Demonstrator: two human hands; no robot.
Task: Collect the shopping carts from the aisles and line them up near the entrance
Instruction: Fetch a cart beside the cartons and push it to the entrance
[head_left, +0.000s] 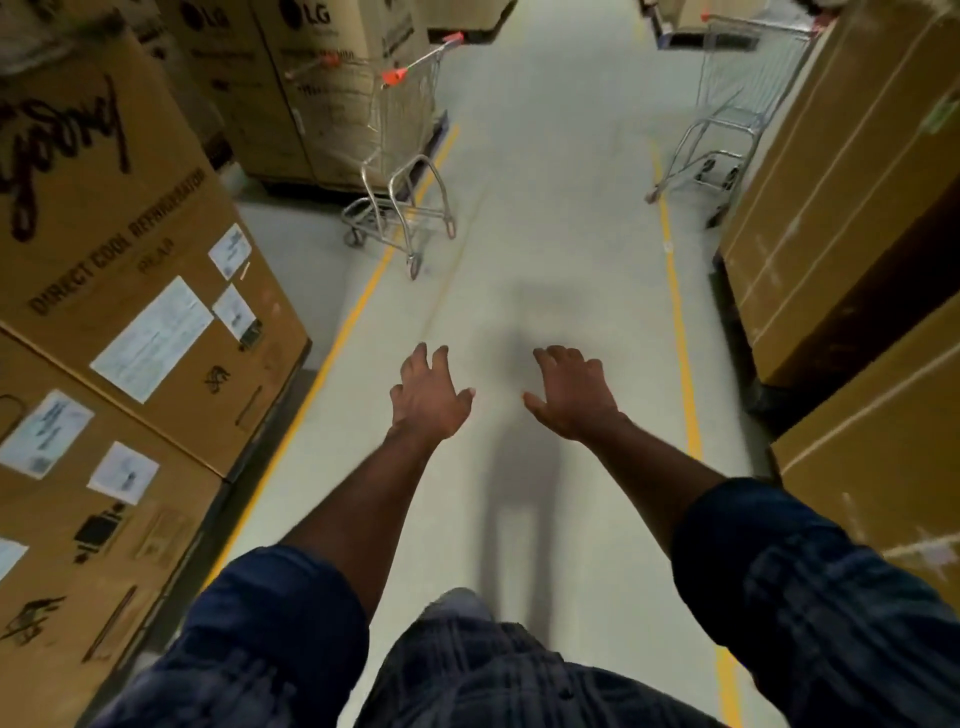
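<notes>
2 shiny bare-metal wire carts, left cart (400, 156) and right cart (727, 109), orange plastic handle caps, matt brown cardboard boxes (130, 218) with white paper labels (150, 338), smooth matt grey floor (550, 208) with painted yellow lines, dark checked cloth sleeves (810, 577)

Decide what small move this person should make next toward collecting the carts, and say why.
Probably walk forward to the left cart, which looks nearer: the left hand and right hand reach out open, holding nothing, with bare floor between them and both carts. The right cart can wait.
</notes>
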